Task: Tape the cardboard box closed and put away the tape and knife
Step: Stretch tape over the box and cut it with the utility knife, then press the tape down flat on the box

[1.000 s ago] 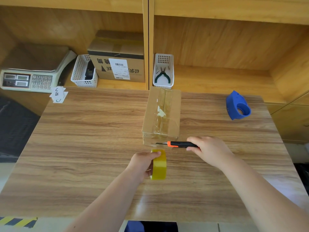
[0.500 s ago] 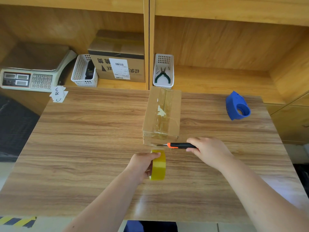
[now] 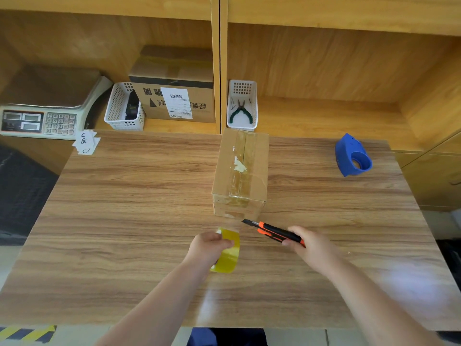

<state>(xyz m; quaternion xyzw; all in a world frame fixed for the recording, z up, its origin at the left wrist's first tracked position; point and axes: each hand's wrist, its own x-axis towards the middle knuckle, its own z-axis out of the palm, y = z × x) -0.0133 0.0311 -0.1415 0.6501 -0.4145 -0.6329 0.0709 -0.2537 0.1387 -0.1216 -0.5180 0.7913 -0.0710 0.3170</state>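
A small cardboard box point(image 3: 240, 171) stands in the middle of the wooden table point(image 3: 124, 221), its flaps down under clear tape that runs along the top seam and over the near end. My left hand point(image 3: 208, 248) grips a yellow tape roll point(image 3: 228, 253) just in front of the box. My right hand point(image 3: 309, 248) holds an orange and black utility knife point(image 3: 274, 232); its blade is out and points left toward the box's near bottom edge, a little short of it.
A blue tape dispenser point(image 3: 353, 157) lies at the table's far right. On the shelf behind stand a white basket with pliers point(image 3: 242, 106), a second white basket point(image 3: 123, 108), a labelled carton point(image 3: 174, 96) and a weighing scale point(image 3: 45, 116). Paper notes point(image 3: 86, 143) lie at the far-left corner.
The knife has pulled back to the right, away from the tape at the box's end, and now tilts. The tape roll has moved slightly toward me and is free of the box.
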